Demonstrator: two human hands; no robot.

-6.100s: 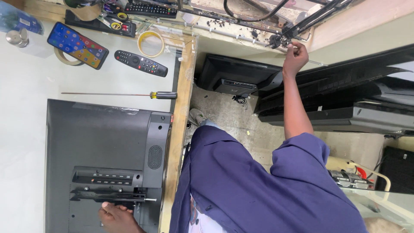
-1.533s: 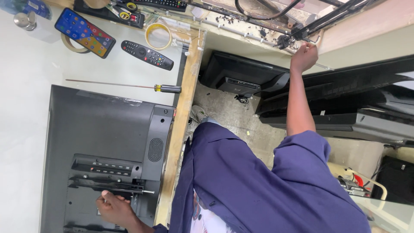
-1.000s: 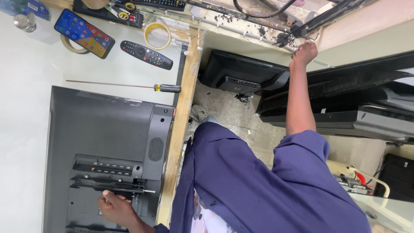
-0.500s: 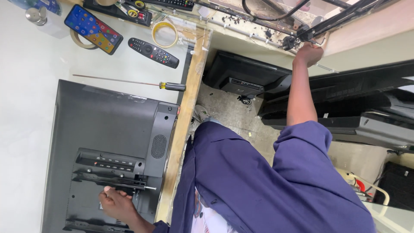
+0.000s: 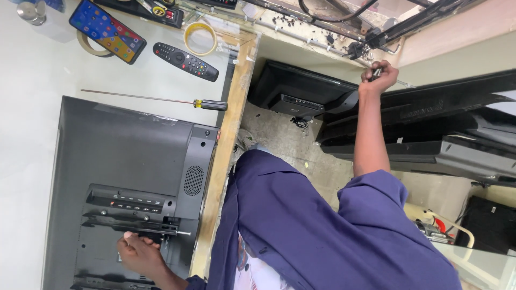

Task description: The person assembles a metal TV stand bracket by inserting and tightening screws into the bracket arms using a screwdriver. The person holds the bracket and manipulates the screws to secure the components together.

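Note:
A dark flat television (image 5: 123,156) lies face down on the white table (image 5: 32,107). My left hand (image 5: 141,256) rests on its back panel beside the port strip (image 5: 129,204), with the fingers curled on a ridge next to a thin metal pin (image 5: 181,233). My right arm stretches out to the far ledge. My right hand (image 5: 378,76) is closed there on a small dark plug-like piece, just below a black cable and plug (image 5: 356,50). My purple shirt (image 5: 322,231) fills the lower middle of the view.
A long screwdriver (image 5: 161,100), a black remote (image 5: 185,62), a phone (image 5: 107,31) and tape rolls (image 5: 200,37) lie on the table beyond the television. Other dark televisions (image 5: 430,123) lean against the wall beside the table's wooden edge (image 5: 228,139).
My right hand has dropped slightly from the ledge while staying closed. My left hand stays in the same spot on the back panel. The view has shifted a little.

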